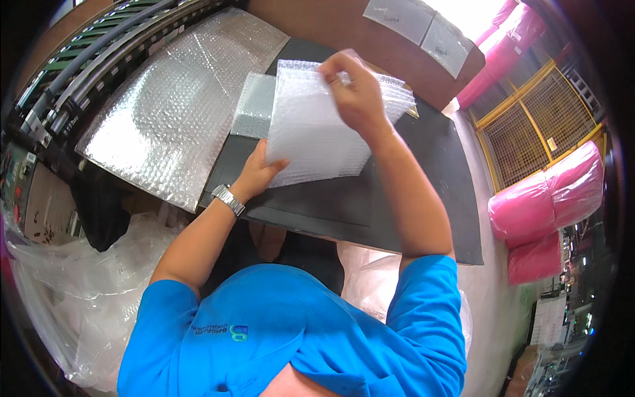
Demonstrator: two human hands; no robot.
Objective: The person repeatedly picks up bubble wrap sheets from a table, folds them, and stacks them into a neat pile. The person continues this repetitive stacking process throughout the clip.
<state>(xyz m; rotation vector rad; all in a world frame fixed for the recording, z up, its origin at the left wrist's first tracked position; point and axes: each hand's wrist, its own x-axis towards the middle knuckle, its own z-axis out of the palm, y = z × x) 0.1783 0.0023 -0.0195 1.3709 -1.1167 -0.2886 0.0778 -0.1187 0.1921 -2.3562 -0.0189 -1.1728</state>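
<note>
In the head view, the left hand [256, 175] grips a stack of white bubble-wrap pieces [314, 139] by its lower left edge, the thumb lying across the front face; a silver watch [228, 200] sits on that wrist. The stack is held tilted above the dark bench [423, 182], its right side fanned into several layers. The right hand [357, 96] is at the stack's upper edge with fingers bent, slightly blurred, and whether they pinch a layer I cannot tell. Just behind the stack, to the left, a smaller bubble-wrap piece [254, 109] lies flat on the bench, and farther left stretches a large bubble-wrap sheet [175, 99]. Pink wrapped rolls [529, 212] rest well apart on the right, near a yellow mesh fence [539, 126]
</note>
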